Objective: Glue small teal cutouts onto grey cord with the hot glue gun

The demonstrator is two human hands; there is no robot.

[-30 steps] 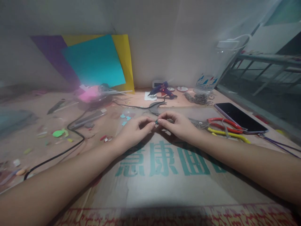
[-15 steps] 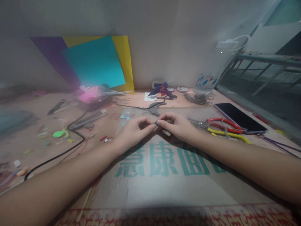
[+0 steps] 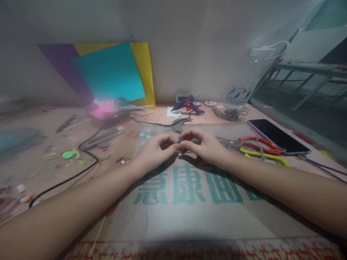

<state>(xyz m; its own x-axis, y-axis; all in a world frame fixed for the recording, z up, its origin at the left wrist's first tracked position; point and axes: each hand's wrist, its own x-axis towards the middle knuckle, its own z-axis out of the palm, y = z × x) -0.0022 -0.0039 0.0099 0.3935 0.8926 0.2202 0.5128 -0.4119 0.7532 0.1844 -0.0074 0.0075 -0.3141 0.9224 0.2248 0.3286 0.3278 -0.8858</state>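
Light-blue flat scraps (image 3: 142, 134) near left hand (image 3: 159, 150), its grip pinching tiny teal piece (image 3: 179, 141), outline blurred, above printed cardboard (image 3: 195, 220); right hand (image 3: 203, 147), grip pinching same piece; curved, smooth red and yellow handles (image 3: 272, 156); rectangular phone (image 3: 279, 137), glossy dark screen.

At mid-frame, the thumb of the right hand (image 3: 208, 148) has shifted slightly lower and leftward, nearer the left hand (image 3: 154, 150), around the small teal piece (image 3: 179, 141).

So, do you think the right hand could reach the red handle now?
Probably yes, once free: the right hand pinches a tiny teal piece, but the red handle lies nearby, only a thin cord crossing it.
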